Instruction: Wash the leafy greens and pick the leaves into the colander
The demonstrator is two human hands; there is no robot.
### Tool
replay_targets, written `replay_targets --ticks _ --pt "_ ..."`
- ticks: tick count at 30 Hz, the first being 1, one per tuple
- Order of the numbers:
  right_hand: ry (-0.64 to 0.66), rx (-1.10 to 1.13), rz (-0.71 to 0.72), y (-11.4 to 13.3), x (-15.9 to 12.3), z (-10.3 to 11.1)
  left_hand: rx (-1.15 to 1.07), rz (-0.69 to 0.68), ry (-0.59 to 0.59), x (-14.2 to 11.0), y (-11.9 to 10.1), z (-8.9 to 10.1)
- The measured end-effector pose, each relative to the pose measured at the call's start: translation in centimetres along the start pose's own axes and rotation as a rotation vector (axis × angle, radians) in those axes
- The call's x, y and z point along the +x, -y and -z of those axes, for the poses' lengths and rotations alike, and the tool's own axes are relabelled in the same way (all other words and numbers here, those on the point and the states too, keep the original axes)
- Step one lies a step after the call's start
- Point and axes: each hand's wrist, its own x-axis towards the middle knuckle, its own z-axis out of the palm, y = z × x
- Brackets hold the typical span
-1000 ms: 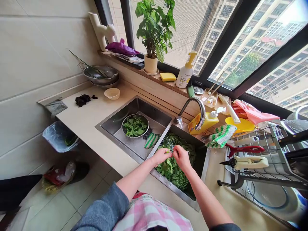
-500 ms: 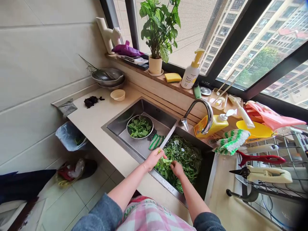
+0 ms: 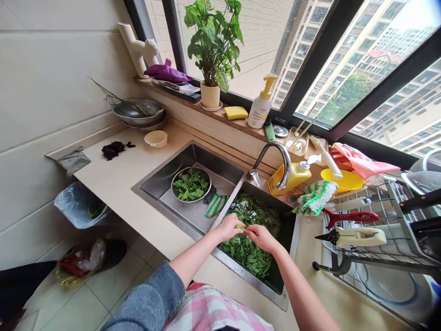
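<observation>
Over the right sink basin, my left hand (image 3: 230,227) and my right hand (image 3: 259,235) are both closed on a short piece of green stem (image 3: 241,227) stretched between their fingertips. Below them, a mass of leafy greens (image 3: 248,257) lies wet in the right basin (image 3: 283,276). A round bowl (image 3: 174,195) in the left basin (image 3: 158,204) holds more picked leaves (image 3: 193,185). Beside that bowl are a dark scrubber (image 3: 209,196) and a green-striped cloth (image 3: 217,205).
The faucet (image 3: 284,158) arches over the divider's back end. A yellow bottle (image 3: 292,177) stands behind the right basin. At right is a dish rack (image 3: 396,202) with pruning shears (image 3: 358,236). A lined bin (image 3: 77,209) sits below the counter's left edge. Pans (image 3: 138,112) are at the back left.
My right hand has risen and come close to my left hand at the stem. The leafy piece seen between them earlier no longer shows. The camera view has shifted slightly right.
</observation>
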Motion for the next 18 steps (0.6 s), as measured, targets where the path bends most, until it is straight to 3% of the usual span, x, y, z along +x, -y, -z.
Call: replay_targets --ticks 6,9,12,15,18 --pt "-0.181 -0.095 0.046 1.8 -0.2 -0.2 0.013 -0.022 -0.080 -0.2 -1.5 0.2" --pt "-0.365 0.050 -0.064 1.6 0.4 -1.1 0.005 -0.014 -0.094 -0.5 -1.8 0.3" --pt "-0.555 0.333 -0.241 1.0 0.9 -1.4 -0.039 0.045 -0.100 -0.9 -1.5 -0.1" --pt "-0.509 0.625 -0.287 0.4 0.8 -1.3 -0.227 0.147 -0.135 -1.3 -0.8 -0.7" --pt "-0.458 0.781 -0.270 0.1 0.1 -1.2 -0.392 0.227 -0.150 -1.7 -0.2 -0.9"
